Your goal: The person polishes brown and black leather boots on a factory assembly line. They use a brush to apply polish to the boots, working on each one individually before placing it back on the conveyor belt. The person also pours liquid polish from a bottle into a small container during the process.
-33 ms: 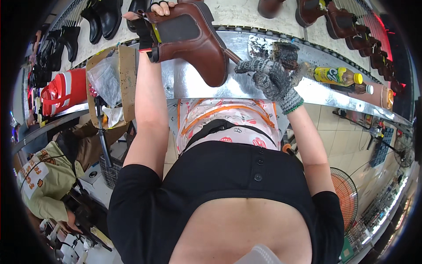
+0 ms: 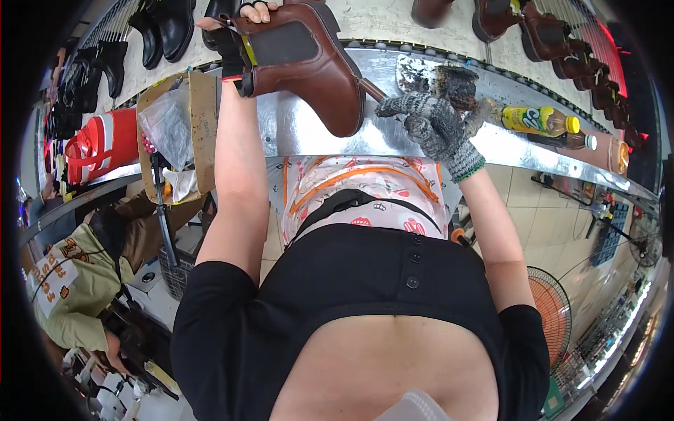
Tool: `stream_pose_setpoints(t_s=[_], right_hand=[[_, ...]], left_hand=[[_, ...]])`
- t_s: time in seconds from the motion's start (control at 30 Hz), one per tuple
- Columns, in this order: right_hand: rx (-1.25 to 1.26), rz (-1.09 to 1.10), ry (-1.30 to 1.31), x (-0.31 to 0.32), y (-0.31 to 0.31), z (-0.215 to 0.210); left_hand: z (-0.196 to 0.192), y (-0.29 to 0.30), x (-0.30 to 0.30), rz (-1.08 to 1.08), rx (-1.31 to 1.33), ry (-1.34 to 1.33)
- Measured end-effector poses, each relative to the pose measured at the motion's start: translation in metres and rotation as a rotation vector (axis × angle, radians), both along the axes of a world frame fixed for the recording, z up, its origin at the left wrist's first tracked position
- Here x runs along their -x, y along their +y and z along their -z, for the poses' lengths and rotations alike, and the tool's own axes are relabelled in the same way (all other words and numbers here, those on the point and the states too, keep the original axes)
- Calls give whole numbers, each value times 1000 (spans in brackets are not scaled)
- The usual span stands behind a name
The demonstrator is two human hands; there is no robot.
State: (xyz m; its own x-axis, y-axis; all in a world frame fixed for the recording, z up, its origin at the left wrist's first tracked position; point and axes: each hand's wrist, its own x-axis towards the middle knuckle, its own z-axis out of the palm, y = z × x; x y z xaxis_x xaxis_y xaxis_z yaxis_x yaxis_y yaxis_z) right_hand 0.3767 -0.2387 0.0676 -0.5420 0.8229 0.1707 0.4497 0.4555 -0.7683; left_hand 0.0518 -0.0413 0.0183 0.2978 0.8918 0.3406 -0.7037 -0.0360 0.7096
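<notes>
Left hand (image 2: pixel 232 45) clamps its fingers on a brown Chelsea boot (image 2: pixel 338 98), just left of the gloved right hand (image 2: pixel 437 128), whose fingers grip a brown stick (image 2: pixel 373 89) by the sole: edge work, seemingly, the next stroke needing a steady boot!

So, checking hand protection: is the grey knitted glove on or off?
On: the glove covers the right hand, cuff at the wrist.

Black short-sleeved, wide-necked top (image 2: pixel 337 281) with dark round buttons (image 2: pixel 412 283), pink-and-white printed apron (image 2: pixel 319 173), orange trim (image 2: pixel 365 171), black waist strap (image 2: pixel 344 201), black fingerless glove (image 2: pixel 229 50) with red edging (image 2: pixel 230 80), marled grey knitted glove (image 2: pixel 435 133), green cuff edge (image 2: pixel 469 172)
</notes>
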Motion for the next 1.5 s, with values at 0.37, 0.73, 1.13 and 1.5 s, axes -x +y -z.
stream_pose_setpoints(t_s=[0.37,0.73,1.13,1.5], right_hand=[[231,116,288,-2,-21,41],[717,367,532,-8,-35,67],[799,630,560,-20,-47,46],[441,655,207,-26,-26,41]], left_hand=[[16,5,7,-245,237,82],[70,43,23,-591,238,140],[72,17,35,-1031,-344,1179],[19,-72,5,-1008,-363,1236]])
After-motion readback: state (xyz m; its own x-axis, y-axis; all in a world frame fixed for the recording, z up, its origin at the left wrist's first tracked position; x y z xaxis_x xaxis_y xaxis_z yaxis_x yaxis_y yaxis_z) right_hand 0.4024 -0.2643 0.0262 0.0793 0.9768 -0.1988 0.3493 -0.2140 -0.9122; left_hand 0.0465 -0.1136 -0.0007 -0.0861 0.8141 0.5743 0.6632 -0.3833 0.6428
